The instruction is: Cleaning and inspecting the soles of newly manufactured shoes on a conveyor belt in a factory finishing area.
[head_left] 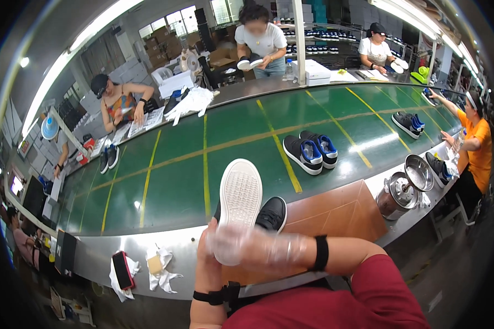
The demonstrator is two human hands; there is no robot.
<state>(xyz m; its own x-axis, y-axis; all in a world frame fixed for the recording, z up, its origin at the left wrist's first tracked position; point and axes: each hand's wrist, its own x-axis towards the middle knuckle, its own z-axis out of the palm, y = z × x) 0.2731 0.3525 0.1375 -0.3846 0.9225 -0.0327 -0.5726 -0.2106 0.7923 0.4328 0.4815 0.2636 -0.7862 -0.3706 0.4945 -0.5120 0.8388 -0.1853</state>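
Observation:
A sneaker [240, 192] is held up in front of me, its white textured sole turned toward me and a bit of black upper showing at the left edge. My left hand [205, 244] grips it low on its left side, fingers mostly hidden behind it. Across the lower end of the sole lies my right hand [244, 244], in a clear plastic glove. Motion smears its fingers, so I cannot tell whether they grip. Just right of the raised sole, a black sneaker [272, 214] rests by the edge of a brown board [335, 211].
Beyond the metal bench runs a green conveyor [236, 140] carrying pairs of black sneakers [311, 152]. At right stands a metal can with a dish [400, 192]. A phone [123, 270] and a yellowish block [156, 265] lie on cloths at left. Several co-workers [260, 41] surround the conveyor.

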